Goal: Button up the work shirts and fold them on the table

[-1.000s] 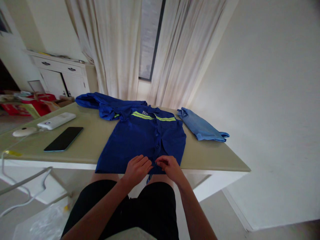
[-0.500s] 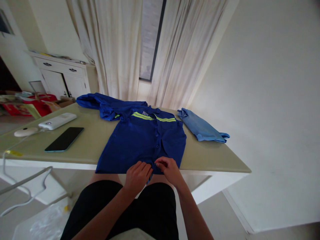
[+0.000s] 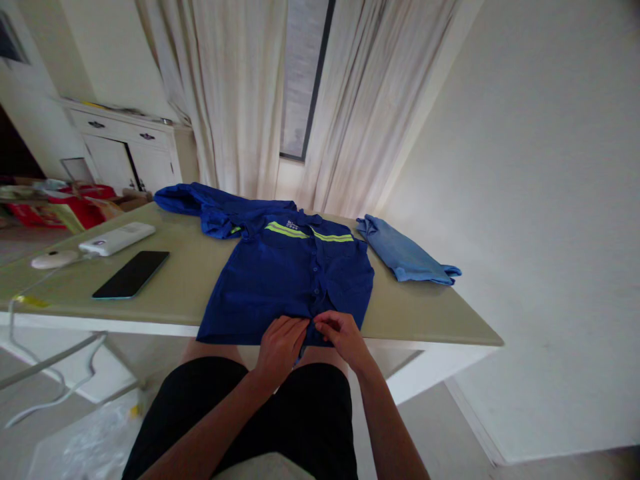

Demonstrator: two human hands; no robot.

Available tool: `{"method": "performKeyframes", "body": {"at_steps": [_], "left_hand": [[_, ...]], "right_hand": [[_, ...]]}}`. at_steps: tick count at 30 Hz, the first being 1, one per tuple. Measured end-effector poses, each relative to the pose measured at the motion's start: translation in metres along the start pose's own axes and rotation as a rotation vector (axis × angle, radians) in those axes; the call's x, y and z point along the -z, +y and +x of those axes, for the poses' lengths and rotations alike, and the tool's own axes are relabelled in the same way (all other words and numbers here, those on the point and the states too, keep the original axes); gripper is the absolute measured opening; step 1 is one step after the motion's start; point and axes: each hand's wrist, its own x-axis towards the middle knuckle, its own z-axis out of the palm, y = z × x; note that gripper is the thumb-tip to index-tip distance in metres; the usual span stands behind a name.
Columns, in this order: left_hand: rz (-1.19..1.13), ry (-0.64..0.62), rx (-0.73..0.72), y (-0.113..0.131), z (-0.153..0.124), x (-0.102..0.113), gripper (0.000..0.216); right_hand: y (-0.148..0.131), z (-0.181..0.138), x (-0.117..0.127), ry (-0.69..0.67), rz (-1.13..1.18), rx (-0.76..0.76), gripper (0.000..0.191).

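A dark blue work shirt (image 3: 270, 280) with yellow-green reflective stripes lies front up on the table, its lower hem hanging over the front edge. Buttons run down its middle. My left hand (image 3: 281, 343) is closed on the front placket near the hem, fingers pressed together. Just beside it, my right hand (image 3: 343, 333) pinches the placket from the other side, thumb against forefinger. The fingertips of both hands nearly meet. Whatever button or buttonhole lies between them is too small to make out.
The table (image 3: 415, 310) also bears a folded light blue garment (image 3: 405, 253) at the right. On its left are a black phone (image 3: 133, 275), a white power strip (image 3: 117, 239) and a white round device (image 3: 55, 259) with a cable. Curtains (image 3: 235, 100) hang behind; a wall stands at the right.
Both hands have shifted slightly up along the placket, staying close together and keeping their grip. The shirt's hem has moved a little; the view has shifted slightly.
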Motion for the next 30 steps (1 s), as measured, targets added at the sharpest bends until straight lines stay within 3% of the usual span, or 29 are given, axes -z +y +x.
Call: {"method": "performKeyframes", "body": {"at_steps": [12, 22, 30], "left_hand": [[-0.383, -0.038, 0.222, 0.004, 0.01, 0.004, 0.019], [-0.418, -0.096, 0.28, 0.005, 0.021, 0.01, 0.025], [-0.486, -0.166, 0.357, 0.006, 0.023, 0.011, 0.014]], "right_hand": [[0.005, 0.003, -0.005, 0.035, 0.037, 0.019, 0.02], [0.003, 0.0, -0.003, 0.025, 0.108, 0.019, 0.022], [0.009, 0.003, -0.007, 0.084, 0.063, 0.037, 0.017]]}}
